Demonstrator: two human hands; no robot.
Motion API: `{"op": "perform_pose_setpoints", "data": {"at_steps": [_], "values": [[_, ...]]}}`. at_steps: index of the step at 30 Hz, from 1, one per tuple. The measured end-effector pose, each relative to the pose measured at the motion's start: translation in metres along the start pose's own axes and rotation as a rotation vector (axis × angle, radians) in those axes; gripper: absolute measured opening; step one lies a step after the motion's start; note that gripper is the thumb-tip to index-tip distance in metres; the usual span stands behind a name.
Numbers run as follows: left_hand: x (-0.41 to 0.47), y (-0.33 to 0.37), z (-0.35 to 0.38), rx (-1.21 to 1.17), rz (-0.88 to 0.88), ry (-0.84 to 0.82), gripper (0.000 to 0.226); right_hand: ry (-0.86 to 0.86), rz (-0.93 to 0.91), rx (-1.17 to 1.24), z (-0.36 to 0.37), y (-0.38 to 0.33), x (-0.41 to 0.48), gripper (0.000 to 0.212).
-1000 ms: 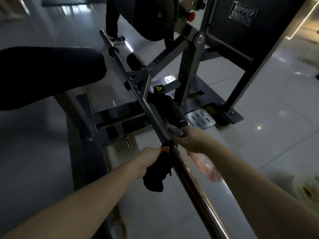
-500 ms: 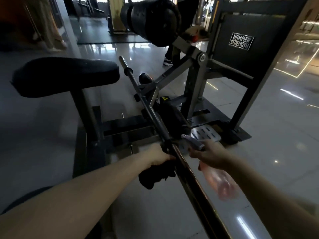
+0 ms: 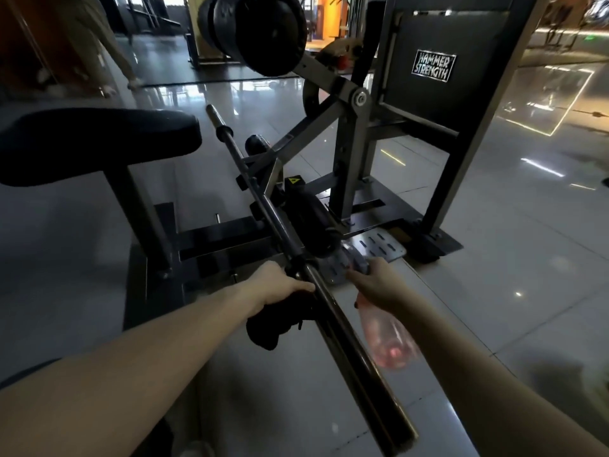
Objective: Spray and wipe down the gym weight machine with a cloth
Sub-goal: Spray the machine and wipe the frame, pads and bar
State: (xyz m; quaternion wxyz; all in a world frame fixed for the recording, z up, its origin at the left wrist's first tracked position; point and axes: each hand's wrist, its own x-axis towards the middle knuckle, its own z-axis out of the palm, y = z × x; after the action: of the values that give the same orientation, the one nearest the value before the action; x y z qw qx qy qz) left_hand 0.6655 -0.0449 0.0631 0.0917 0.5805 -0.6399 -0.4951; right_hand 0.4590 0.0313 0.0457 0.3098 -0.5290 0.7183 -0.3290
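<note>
While the left hand (image 3: pixel 280 286) clamps the cloth (image 3: pixel 275 326) against the bar (image 3: pixel 346 347) of the machine (image 3: pixel 428 103), the right hand (image 3: pixel 379 285) grips the bottle (image 3: pixel 389 344) by its neck, just beside the bar, nozzle forward. The cloth is soft and limp, its tail hanging below the fist, so it is best bunched in the palm. The bar looks rigid, smooth and probably slick once wet. The thin, clear bottle seems light.

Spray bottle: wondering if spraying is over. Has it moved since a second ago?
Yes: the spray bottle in the right hand has shifted rightward, away from the bar it was beside.
</note>
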Motion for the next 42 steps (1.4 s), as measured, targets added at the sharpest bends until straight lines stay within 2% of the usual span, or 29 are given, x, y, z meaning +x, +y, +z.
{"op": "perform_pose_setpoints", "data": {"at_steps": [4, 6, 10, 13, 15, 18, 20, 22, 24, 27, 31, 34, 35, 37, 42], "values": [[0.011, -0.001, 0.001, 0.005, -0.004, -0.020, 0.022, 0.134, 0.054, -0.079, 0.007, -0.016, 0.040, 0.033], [0.016, -0.001, 0.002, 0.005, -0.017, -0.020, 0.026, 0.166, 0.068, -0.126, 0.008, -0.020, 0.059, 0.034], [0.025, -0.002, 0.002, 0.003, -0.042, -0.002, 0.039, 0.044, 0.029, -0.085, 0.010, -0.021, 0.074, 0.023], [0.026, 0.000, 0.002, 0.002, -0.031, -0.004, 0.038, -0.004, 0.001, -0.071, 0.005, -0.011, 0.059, 0.027], [0.023, 0.002, 0.002, 0.005, -0.011, -0.005, 0.033, -0.052, 0.006, 0.030, -0.003, 0.001, 0.042, 0.033], [0.018, 0.004, 0.001, -0.006, 0.026, -0.015, 0.025, -0.153, -0.003, 0.153, -0.020, 0.018, 0.008, 0.002], [0.015, 0.005, -0.001, 0.000, 0.039, -0.021, 0.024, -0.199, -0.007, 0.175, -0.029, 0.032, -0.015, 0.008], [0.013, 0.005, -0.001, 0.008, 0.037, -0.017, 0.025, -0.272, 0.032, 0.159, -0.034, 0.047, -0.037, 0.006], [0.012, 0.005, 0.000, 0.008, 0.025, -0.013, 0.027, -0.321, 0.070, 0.140, -0.038, 0.061, -0.052, 0.028], [0.011, 0.004, 0.002, 0.000, 0.007, 0.005, 0.033, -0.359, 0.035, 0.109, -0.038, 0.068, -0.070, 0.033], [0.008, 0.001, 0.005, -0.008, -0.021, 0.031, 0.039, -0.387, -0.010, 0.147, -0.037, 0.065, -0.092, 0.028], [0.006, -0.001, 0.004, -0.016, -0.034, 0.025, 0.049, -0.382, -0.028, 0.141, -0.040, 0.062, -0.105, 0.036], [0.006, -0.001, 0.004, -0.016, -0.033, 0.024, 0.049, -0.383, -0.030, 0.119, -0.042, 0.063, -0.109, 0.033], [0.004, 0.001, 0.004, -0.020, -0.024, 0.023, 0.047, -0.375, -0.030, 0.087, -0.046, 0.069, -0.117, 0.022], [-0.002, 0.006, 0.004, -0.008, -0.022, 0.035, 0.034, -0.388, -0.021, 0.078, -0.059, 0.073, -0.139, 0.020]]}}
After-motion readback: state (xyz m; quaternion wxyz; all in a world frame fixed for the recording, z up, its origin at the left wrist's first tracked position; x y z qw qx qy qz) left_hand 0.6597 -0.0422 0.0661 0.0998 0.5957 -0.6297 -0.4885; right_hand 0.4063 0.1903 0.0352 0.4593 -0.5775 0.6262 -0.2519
